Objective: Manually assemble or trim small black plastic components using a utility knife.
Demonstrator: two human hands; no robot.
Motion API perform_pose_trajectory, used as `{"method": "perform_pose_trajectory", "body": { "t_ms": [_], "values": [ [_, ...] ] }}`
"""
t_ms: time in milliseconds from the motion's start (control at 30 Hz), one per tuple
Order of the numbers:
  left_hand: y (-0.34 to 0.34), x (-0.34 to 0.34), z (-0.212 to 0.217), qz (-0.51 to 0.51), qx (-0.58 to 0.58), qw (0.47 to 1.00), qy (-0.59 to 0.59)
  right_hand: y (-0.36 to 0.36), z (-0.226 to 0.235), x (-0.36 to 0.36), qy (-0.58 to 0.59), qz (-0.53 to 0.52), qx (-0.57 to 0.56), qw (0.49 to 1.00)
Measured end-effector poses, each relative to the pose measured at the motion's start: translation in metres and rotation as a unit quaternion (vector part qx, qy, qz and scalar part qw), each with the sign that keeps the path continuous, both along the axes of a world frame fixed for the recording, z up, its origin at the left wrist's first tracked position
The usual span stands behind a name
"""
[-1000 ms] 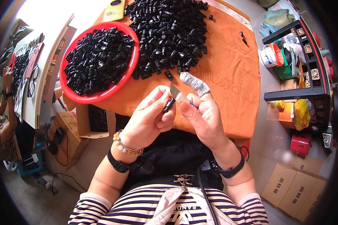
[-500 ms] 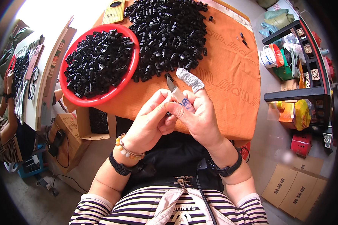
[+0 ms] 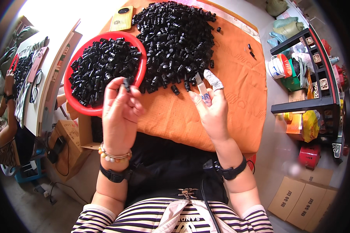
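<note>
My left hand (image 3: 121, 112) is raised at the near rim of a red basin (image 3: 145, 58), pinching a small black plastic part (image 3: 126, 84) between thumb and fingertips. Similar black parts (image 3: 103, 64) fill the basin. My right hand (image 3: 214, 114) grips a small knife (image 3: 204, 93) with a pale wrapped handle, its blade pointing up and away. A grey knitted finger cover (image 3: 213, 79) sits on my right index finger. Just beyond the blade lies a large heap of black parts (image 3: 175, 42), with one loose part (image 3: 175, 90) at its near edge.
An orange cloth (image 3: 241, 85) covers the table. A yellow phone-like object (image 3: 121, 18) lies at the far left, and a few loose parts (image 3: 251, 50) lie right. A dark shelf (image 3: 307, 103) and flattened cartons (image 3: 303, 202) stand right; another person's arm (image 3: 9, 116) shows left.
My hands have parted. The left moved left toward the basin with the black part; the right moved right and slightly away, still gripping the knife.
</note>
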State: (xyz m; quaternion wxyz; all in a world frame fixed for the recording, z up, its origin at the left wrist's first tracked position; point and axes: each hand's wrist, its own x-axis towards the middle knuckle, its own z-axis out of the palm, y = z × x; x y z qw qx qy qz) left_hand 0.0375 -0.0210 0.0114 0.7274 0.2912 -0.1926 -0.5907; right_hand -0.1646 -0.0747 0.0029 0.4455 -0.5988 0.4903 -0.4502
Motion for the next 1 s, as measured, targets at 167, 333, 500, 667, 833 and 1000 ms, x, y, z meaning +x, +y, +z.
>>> {"method": "perform_pose_trajectory", "body": {
  "t_ms": [167,333,500,667,833,1000],
  "values": [
    [-0.011,0.033,0.007,0.054,-0.025,0.997,-0.042,-0.011,-0.010,0.009,0.212,-0.054,-0.092,0.971],
    [-0.011,0.033,0.010,0.021,-0.045,0.997,-0.057,-0.010,-0.004,0.018,0.332,-0.073,-0.053,0.939],
    [-0.004,0.009,-0.003,-0.112,0.030,0.993,-0.037,-0.014,-0.018,0.013,0.356,-0.070,-0.083,0.928],
    [0.001,-0.020,-0.010,-0.193,0.107,0.973,-0.059,-0.005,-0.016,0.006,0.108,-0.002,-0.055,0.993],
    [0.002,-0.039,-0.008,-0.198,0.125,0.970,-0.065,0.016,0.008,0.008,-0.019,0.052,0.023,0.998],
    [0.005,-0.046,-0.004,-0.209,0.096,0.971,-0.061,0.033,0.023,0.012,0.025,0.083,-0.003,0.996]
  ]
}}
